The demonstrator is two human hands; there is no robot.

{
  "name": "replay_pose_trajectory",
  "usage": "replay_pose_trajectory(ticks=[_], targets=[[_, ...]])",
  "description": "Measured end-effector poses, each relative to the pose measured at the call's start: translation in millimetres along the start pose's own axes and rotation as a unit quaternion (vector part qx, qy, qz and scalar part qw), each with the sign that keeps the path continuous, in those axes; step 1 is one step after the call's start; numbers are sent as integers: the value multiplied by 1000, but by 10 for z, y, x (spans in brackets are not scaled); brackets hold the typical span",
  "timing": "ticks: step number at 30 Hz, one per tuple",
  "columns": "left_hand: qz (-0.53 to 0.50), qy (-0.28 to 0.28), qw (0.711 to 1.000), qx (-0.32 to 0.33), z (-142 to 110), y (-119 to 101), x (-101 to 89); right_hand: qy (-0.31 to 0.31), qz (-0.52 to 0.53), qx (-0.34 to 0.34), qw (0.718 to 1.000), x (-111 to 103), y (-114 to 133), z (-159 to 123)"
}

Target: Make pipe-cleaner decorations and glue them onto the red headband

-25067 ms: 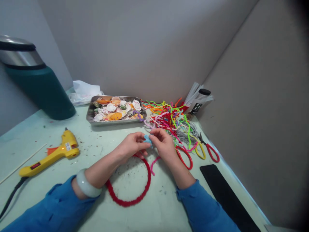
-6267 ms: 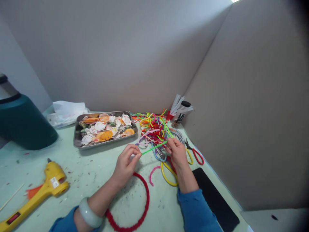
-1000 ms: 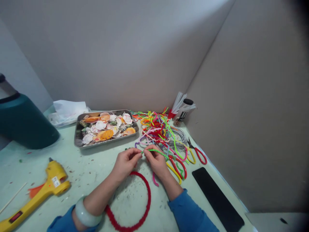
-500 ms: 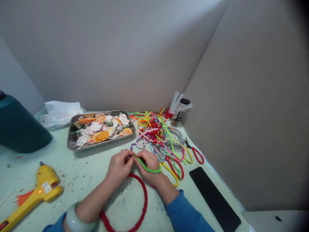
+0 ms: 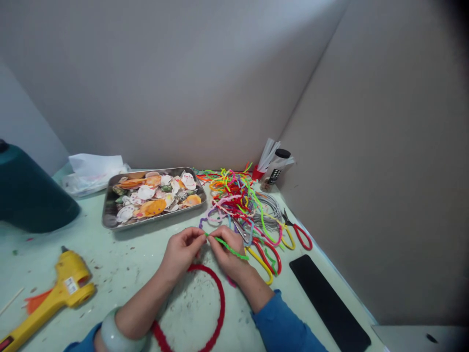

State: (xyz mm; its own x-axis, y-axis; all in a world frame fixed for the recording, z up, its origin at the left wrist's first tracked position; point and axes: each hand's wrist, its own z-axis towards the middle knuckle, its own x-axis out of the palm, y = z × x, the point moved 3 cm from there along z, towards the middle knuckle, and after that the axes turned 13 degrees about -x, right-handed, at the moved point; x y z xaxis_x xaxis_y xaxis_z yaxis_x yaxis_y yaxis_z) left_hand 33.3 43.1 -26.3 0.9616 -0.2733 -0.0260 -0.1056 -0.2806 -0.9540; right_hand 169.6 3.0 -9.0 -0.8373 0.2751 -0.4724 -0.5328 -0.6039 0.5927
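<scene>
A green pipe cleaner (image 5: pixel 230 248) is pinched between my two hands, its free length slanting down to the right across the back of my right hand. My left hand (image 5: pixel 183 250) is closed on its left end, with thumb and forefinger together. Close beside it, my right hand (image 5: pixel 227 252) grips the same strand with its fingertips. Below both hands a red fuzzy ring (image 5: pixel 221 308) lies on the table; my left forearm covers part of it.
A metal tray (image 5: pixel 156 223) of shells stands behind my hands. Tangled pipe cleaners (image 5: pixel 234 193), wire coil (image 5: pixel 269 210) and red-handled scissors (image 5: pixel 302 236) lie to the right, near a black strip (image 5: pixel 328 300). A yellow glue gun (image 5: pixel 68 283) and dark green bottle (image 5: pixel 32 190) are on the left.
The green pipe cleaner's free part was bent in a curve and now runs straighter, toward the right wrist. Both hands stay in nearly the same place, fingertips slightly shifted.
</scene>
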Motion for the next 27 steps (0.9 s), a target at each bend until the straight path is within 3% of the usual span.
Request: replay_pose_trajectory(ticks=[5,10,13,18,22,27], targets=[[0,-31,1000,-6,23,-3,-33,64,-112,-22,991,23,-148,8],[65,-37,996,42,37,40,-29,71,-228,56,969,9,-317,36],[151,-11,983,107,-24,1,15,75,-232,66,968,-22,-349,46],[305,50,930,200,-201,-107,125,83,-230,51,968,-70,-365,34],[343,57,912,217,-247,-131,170,139,-248,30,958,-36,-280,42],[340,56,911,225,-237,-124,184,160,-214,-25,963,-11,-171,50]])
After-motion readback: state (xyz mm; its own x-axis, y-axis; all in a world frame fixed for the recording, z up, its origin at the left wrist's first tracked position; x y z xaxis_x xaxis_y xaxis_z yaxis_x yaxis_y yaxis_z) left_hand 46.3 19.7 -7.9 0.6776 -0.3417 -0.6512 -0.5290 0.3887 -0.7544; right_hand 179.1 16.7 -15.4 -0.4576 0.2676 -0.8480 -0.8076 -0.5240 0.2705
